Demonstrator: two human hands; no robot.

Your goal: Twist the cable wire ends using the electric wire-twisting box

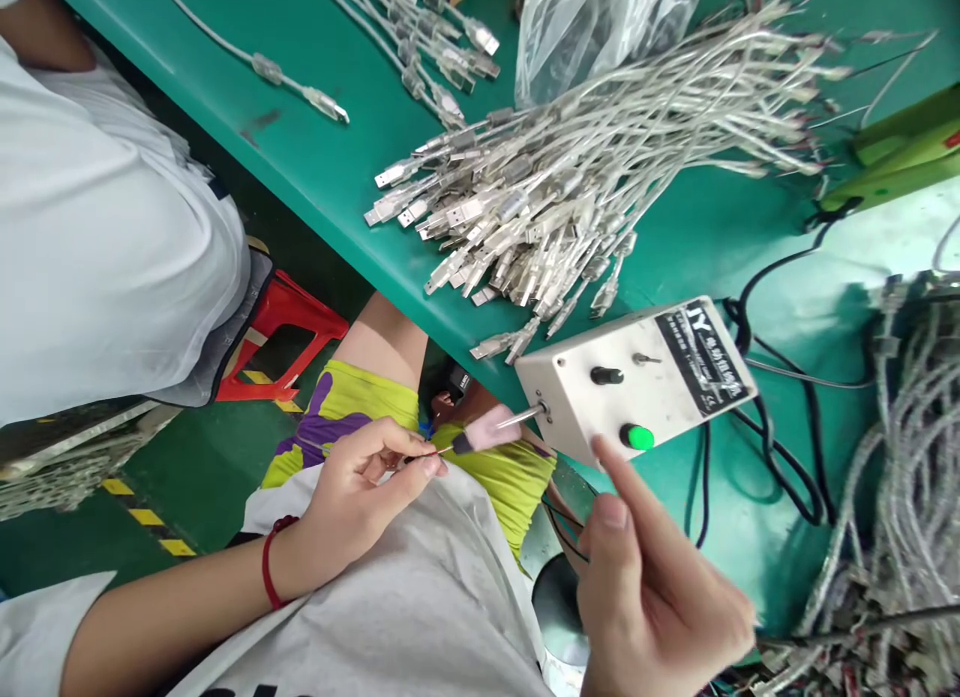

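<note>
Left hand: fingers pinch a thin wire near its end, thumb and forefinger pressed together on it. The wire runs into a small pink piece with a dark collar, held just off the tabletop edge, above the person's lap. A metal pin sticks out of the side of a white box and meets the far end of the pink piece.

Right hand: forefinger stretched out, tip just below a green button on the box's top face; whether it touches the box cannot be told. Remaining fingers are curled in, holding nothing visible.

The box lies at the near edge of the green tabletop. Its top carries a black knob, a small toggle switch and a black label. Black cables trail from its right side.

Behind the box lies a large heap of translucent USB leads, plugs pointing toward the near edge. A second heap of leads lies at far right. A clear bag sits behind the main heap.

At left a second person in a white shirt sits on a red stool
</note>
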